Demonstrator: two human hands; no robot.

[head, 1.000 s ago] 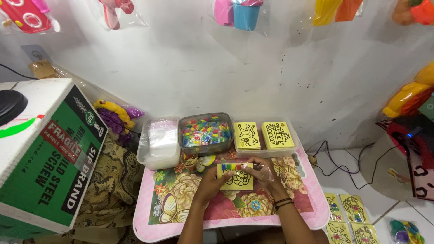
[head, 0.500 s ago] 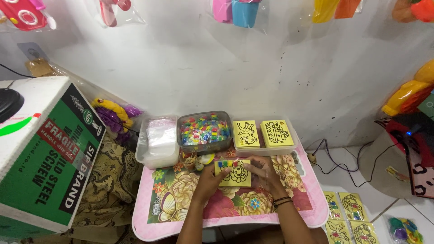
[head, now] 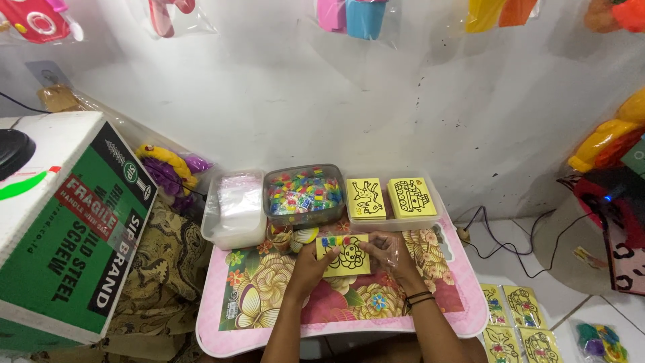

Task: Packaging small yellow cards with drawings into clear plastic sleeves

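Both my hands hold one yellow picture card (head: 344, 256) with a black animal outline and small coloured bits along its top edge, low over the pink flowered table (head: 255, 316). My left hand (head: 308, 267) grips its left edge. My right hand (head: 392, 253) grips its right edge, seemingly with a thin clear wrapper over the fingers. Just behind the card stand a clear tub of colourful small pieces (head: 304, 193) and two stacks of yellow picture cards (head: 388, 198).
A clear tub of plastic bags (head: 234, 207) stands at the table's back left. A large green and white cardboard box (head: 64, 222) fills the left. More packed yellow cards (head: 514, 323) lie on the floor at right, near a black cable (head: 500, 238).
The card and both hands sit slightly nearer to me and lower on the table than a second ago; otherwise the scene is the same.
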